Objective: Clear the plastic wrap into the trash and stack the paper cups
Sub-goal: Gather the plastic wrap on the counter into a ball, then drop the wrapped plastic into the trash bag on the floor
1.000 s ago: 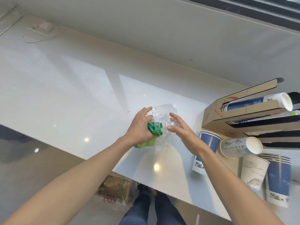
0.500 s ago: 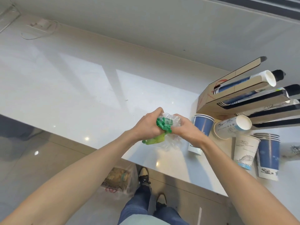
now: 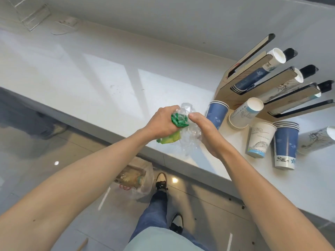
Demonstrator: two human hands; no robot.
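A crumpled wad of clear plastic wrap [image 3: 188,136] with green printed parts is squeezed between my two hands above the counter's front edge. My left hand [image 3: 163,122] grips it from the left, fingers curled around the green part. My right hand [image 3: 204,129] presses on it from the right. Paper cups stand to the right: a blue stack [image 3: 216,114], a white stack lying tilted [image 3: 244,113], a white cup with a line drawing [image 3: 260,140], and a blue stack [image 3: 285,144]. A trash bag [image 3: 134,180] sits on the floor below the counter.
An open cardboard box [image 3: 228,91] at the right holds sleeves of cups between its flaps. Another cup [image 3: 315,140] lies on its side at the far right. The white counter [image 3: 90,84] runs left along the wall. My shoes and legs stand beside the trash bag.
My hands have closed on the wrap and crushed it into a tighter wad, lifted slightly toward the counter's front edge. The camera has tipped further down, showing more floor.
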